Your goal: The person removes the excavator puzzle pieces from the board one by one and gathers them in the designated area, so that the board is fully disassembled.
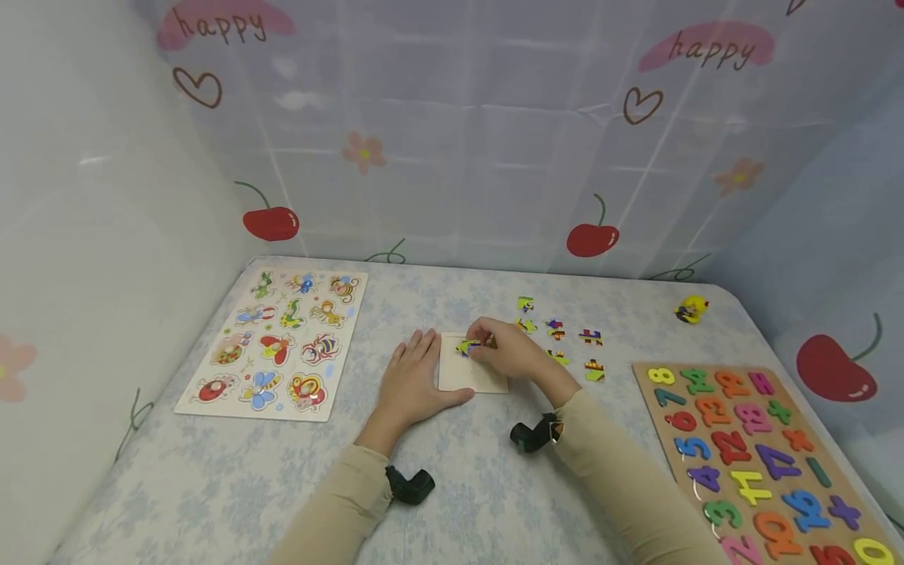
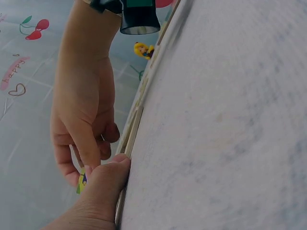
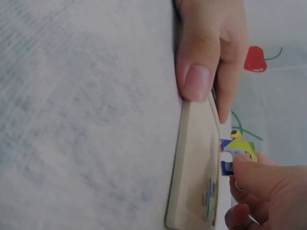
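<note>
A small, pale wooden puzzle tray (image 1: 487, 380) with a raised rim lies on the cloth between the hands. My left hand (image 1: 418, 377) lies along its left side, fingers extended, the thumb (image 3: 196, 82) at its near edge. Above the tray, my right hand (image 1: 514, 350) pinches a yellow, blue and purple jigsaw piece (image 3: 245, 146) between thumb and fingers. In the left wrist view, that jigsaw piece (image 2: 82, 182) shows partly behind the left thumb (image 2: 108, 179). A dull coloured patch shows inside the tray in the right wrist view.
Several loose jigsaw pieces (image 1: 595, 370) lie right of the tray, some beside the right hand. An insect picture board (image 1: 341, 337) is at left, and a number board (image 1: 653, 408) at right. A yellow toy figure (image 1: 691, 308) stands at the back right.
</note>
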A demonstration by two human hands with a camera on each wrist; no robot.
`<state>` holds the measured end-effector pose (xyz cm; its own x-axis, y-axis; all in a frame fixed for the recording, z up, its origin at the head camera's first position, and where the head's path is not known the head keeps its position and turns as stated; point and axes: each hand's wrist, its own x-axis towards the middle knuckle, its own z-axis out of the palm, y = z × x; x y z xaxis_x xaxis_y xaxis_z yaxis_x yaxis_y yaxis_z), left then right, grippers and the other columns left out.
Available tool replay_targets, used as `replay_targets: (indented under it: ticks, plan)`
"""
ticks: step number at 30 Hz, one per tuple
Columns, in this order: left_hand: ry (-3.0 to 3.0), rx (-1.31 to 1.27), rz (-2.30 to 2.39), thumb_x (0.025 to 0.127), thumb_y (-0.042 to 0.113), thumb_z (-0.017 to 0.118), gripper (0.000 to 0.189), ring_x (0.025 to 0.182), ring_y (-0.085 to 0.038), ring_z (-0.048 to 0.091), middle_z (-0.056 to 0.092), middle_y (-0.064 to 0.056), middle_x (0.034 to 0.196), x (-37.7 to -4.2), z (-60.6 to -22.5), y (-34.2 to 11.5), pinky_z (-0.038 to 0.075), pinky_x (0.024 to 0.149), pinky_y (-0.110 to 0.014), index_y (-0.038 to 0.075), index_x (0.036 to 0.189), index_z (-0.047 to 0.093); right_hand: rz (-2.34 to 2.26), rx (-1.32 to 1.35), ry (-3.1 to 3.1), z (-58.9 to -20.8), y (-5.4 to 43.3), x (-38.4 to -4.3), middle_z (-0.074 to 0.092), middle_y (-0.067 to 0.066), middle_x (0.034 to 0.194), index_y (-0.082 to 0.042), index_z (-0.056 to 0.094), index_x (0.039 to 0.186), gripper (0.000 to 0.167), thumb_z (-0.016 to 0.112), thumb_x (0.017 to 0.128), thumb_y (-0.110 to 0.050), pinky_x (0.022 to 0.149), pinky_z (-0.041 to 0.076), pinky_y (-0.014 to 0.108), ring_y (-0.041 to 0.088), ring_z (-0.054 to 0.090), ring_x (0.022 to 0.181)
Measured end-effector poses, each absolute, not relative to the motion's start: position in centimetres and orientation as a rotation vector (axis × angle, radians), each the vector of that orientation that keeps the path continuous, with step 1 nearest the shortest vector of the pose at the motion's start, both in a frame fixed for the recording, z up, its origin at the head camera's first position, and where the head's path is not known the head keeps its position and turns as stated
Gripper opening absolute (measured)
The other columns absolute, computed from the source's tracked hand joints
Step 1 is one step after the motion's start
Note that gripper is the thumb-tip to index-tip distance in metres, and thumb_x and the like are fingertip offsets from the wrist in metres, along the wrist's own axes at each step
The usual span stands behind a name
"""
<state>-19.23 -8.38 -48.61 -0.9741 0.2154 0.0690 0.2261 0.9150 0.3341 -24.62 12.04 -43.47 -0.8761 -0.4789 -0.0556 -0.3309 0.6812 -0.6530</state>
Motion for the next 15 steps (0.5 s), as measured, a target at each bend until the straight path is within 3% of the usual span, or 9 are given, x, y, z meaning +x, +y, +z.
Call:
replay_targets:
  ticks: [15]
  plan:
    - [-3.045,-0.352,-0.574,0.070,0.088,0.055,0.121,0.156,-0.023,0.012,0.022,-0.004,0.166,-19.1,-48.4,-8.4,0.011,0.127,-0.045,0.012,0.159,0.023,-0.953,-0.268,2.841,-41.7,20.8,-29.0,0.062,0.013,0.116,-0.016,0.060,0.123,0.023,0.057,0.102,-0.024,0.068,0.049,0.032,0.026,0.057,0.089]
